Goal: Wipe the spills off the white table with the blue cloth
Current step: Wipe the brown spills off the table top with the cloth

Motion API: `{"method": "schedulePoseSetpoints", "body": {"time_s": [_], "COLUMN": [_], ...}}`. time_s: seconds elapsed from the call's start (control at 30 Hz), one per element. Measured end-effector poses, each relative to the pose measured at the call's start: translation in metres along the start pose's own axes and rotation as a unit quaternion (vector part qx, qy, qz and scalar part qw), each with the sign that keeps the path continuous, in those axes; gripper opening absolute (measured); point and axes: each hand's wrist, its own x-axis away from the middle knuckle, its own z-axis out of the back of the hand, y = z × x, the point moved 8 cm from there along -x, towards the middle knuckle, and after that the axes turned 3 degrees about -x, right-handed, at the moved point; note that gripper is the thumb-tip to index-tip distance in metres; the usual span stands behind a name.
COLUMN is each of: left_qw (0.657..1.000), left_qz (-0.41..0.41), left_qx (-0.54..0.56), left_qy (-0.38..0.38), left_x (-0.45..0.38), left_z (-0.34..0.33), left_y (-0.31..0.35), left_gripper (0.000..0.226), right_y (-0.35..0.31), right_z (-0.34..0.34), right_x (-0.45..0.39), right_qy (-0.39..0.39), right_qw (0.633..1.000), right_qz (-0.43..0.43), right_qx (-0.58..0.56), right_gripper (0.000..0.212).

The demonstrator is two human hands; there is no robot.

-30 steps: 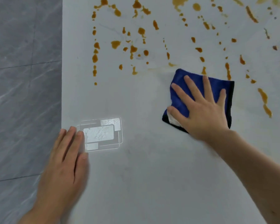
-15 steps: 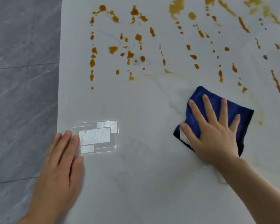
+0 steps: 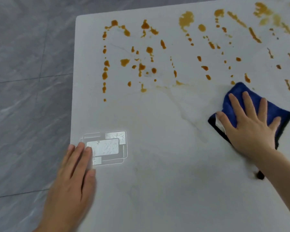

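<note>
Right hand (image 3: pixel 253 129): fingers (image 3: pixel 236 104) straight and spread, pressing flat on the blue cloth (image 3: pixel 274 111) — no curl, no pinch. Left hand (image 3: pixel 72 178): fingers straight and together, resting flat at the left edge of the white table (image 3: pixel 157 181), beside a bright reflected patch (image 3: pixel 107 148); it holds nothing and appears to brace.

The cloth is folded into a squarish pad, lying flat toward the right edge of the table, about midway between near and far edges. It has no marked long axis; it sits diamond-wise, one corner pointing to the far edge, a white tag or lining showing at its near-left corner by the thumb.

Step in hand, by judgement: wiping is under way. The near half of the table shows only faint yellowish smears; the orange-brown spills (image 3: pixel 141 67) cover the far half, the nearest drops just beyond the cloth's far corner.

Next move calls for flat pressure carried toward the far edge, in passes across to the far-left corner — with the smear residue likely needing a second pass.
</note>
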Motion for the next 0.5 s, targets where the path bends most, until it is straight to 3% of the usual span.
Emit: {"method": "schedulePoseSetpoints", "body": {"time_s": [0.23,0.5], "left_qw": [1.0,1.0], "left_qz": [-0.001,-0.009], "left_qx": [0.007,0.015], "left_qy": [-0.008,0.004], "left_x": [0.0,0.0], "left_z": [-0.003,-0.001], "left_y": [-0.002,-0.002], "left_gripper": [0.062,0.065], "right_y": [0.014,0.013], "right_z": [-0.005,0.003], "right_x": [0.03,0.001], "right_qy": [-0.017,-0.026], "right_qw": [1.0,1.0], "right_qz": [-0.012,-0.001], "right_qx": [0.003,0.014], "right_gripper": [0.072,0.071]}}
